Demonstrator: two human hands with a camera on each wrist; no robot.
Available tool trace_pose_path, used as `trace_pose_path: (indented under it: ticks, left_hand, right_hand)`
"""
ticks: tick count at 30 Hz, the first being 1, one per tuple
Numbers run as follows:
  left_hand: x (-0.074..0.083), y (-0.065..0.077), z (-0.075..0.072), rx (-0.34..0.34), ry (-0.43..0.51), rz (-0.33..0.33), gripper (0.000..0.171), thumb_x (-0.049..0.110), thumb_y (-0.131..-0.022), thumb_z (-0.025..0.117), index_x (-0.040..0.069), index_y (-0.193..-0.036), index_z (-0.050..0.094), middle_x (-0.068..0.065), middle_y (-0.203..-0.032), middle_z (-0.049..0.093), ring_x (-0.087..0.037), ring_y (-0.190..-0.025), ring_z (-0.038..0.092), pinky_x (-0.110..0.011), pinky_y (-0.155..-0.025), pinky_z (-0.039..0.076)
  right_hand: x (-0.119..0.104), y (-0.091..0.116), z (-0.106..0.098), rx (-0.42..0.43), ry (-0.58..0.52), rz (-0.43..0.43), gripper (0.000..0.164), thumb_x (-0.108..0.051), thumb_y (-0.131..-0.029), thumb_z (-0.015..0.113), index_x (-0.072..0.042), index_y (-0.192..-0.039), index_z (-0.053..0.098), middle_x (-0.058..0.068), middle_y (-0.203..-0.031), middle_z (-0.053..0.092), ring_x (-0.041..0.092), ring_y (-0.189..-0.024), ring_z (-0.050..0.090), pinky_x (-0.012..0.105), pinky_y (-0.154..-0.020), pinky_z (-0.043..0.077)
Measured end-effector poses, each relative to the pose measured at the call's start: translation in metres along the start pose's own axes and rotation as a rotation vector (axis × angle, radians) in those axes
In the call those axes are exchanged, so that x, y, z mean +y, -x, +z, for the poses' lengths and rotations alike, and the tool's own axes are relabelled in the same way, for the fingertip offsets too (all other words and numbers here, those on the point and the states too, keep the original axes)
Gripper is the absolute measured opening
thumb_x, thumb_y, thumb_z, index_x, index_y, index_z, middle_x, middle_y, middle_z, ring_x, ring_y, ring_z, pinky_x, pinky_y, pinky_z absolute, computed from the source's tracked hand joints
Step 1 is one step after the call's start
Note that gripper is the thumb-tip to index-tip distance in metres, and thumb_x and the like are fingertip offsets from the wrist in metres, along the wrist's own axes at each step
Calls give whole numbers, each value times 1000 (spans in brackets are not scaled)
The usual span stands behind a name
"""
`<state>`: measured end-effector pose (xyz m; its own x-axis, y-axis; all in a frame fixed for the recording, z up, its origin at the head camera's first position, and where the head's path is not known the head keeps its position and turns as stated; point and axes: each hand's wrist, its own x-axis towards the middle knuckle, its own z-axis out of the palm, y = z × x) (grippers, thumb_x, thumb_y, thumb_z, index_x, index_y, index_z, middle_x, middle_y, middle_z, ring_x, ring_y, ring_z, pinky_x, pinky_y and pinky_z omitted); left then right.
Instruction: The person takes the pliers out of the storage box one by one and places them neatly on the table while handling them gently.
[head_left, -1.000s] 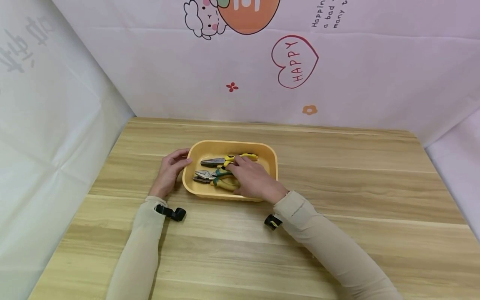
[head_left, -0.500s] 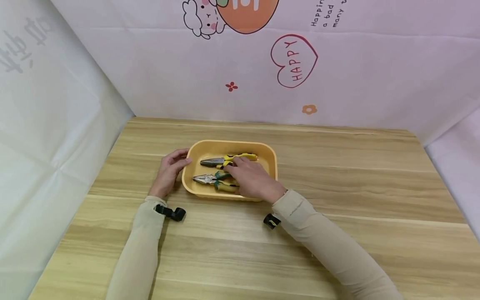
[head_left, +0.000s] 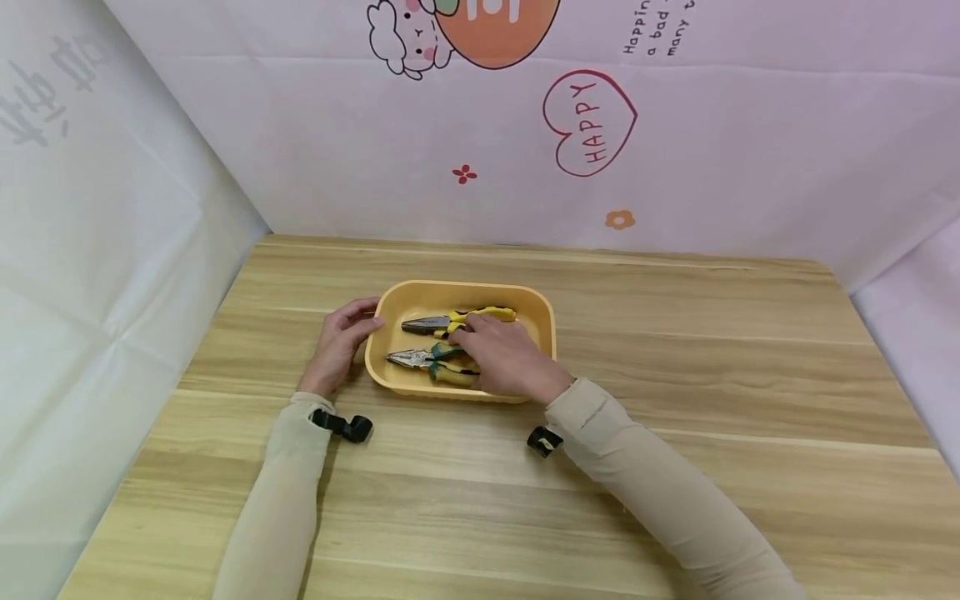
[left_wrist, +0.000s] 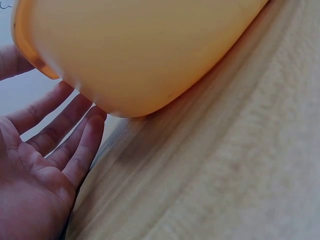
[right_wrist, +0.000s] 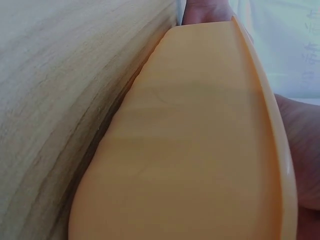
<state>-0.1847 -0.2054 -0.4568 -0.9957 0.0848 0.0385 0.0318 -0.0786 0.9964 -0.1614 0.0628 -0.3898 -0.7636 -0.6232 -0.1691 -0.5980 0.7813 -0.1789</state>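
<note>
A yellow plastic bin (head_left: 536, 315) stands on the table, two pairs of pliers lying in it. Along its far side are the long-nose pliers (head_left: 427, 324) with yellow-and-black handles. Nearer lie the combination pliers (head_left: 410, 358), silver jaws pointing left and together, with green-and-yellow handles. My right hand (head_left: 506, 358) reaches over the near right side and grips these handles, whose ends it hides. My left hand (head_left: 341, 344) holds the bin's left end, thumb over the rim. In the left wrist view its fingers (left_wrist: 85, 145) touch the outer wall below the rim.
The wooden table (head_left: 675, 375) extends around the bin and meets a printed white cloth (head_left: 712, 167) at the back. Another white cloth (head_left: 97, 250) hangs on the left. A small black camera (head_left: 358, 428) is strapped at the left wrist, another camera (head_left: 544, 441) at the right.
The combination pliers' jaws stood apart a second ago and came together by half a second ago. My right hand stays at their handles; my left hand and the bin have not moved.
</note>
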Motion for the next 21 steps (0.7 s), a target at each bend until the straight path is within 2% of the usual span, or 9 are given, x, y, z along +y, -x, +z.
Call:
trace_pose_path:
  ticks: [4, 9, 13, 21]
  left_hand:
    - [0, -1, 0, 1, -2, -2, 43, -3, -96, 59, -20, -134, 50, -15, -123, 63, -16, -105, 63, -23, -93, 53]
    - [0, -1, 1, 11, -1, -7, 42, -4, -95, 58, -19, -134, 50, -19, -125, 61, -15, -102, 63, -23, -93, 53]
    - [0, -1, 1, 7, 4, -8, 43, -4, -95, 59, -19, -134, 50, -16, -124, 62, -14, -103, 63, -23, -92, 53]
    - [0, 0, 0, 7, 11, -6, 43, -4, -95, 59, -19, -134, 50, -9, -120, 65, -14, -102, 64, -23, -92, 54]
  right_hand:
    - [3, 1, 1, 11, -27, -15, 61, -29, -85, 84, -19, -140, 59, 5, -129, 55, 23, -117, 55, 45, -84, 53]
    - [6, 3, 2, 36, -63, -40, 61, -30, -85, 84, -18, -140, 60, 4, -126, 53, 21, -110, 53, 40, -76, 51]
    - [7, 3, 3, 49, -75, -52, 61, -30, -84, 85, -19, -140, 61, 3, -125, 53, 19, -105, 50, 36, -71, 50]
    - [7, 2, 5, 83, -84, -54, 58, -23, -83, 86, -20, -137, 65, 4, -124, 56, 21, -106, 50, 39, -74, 51]
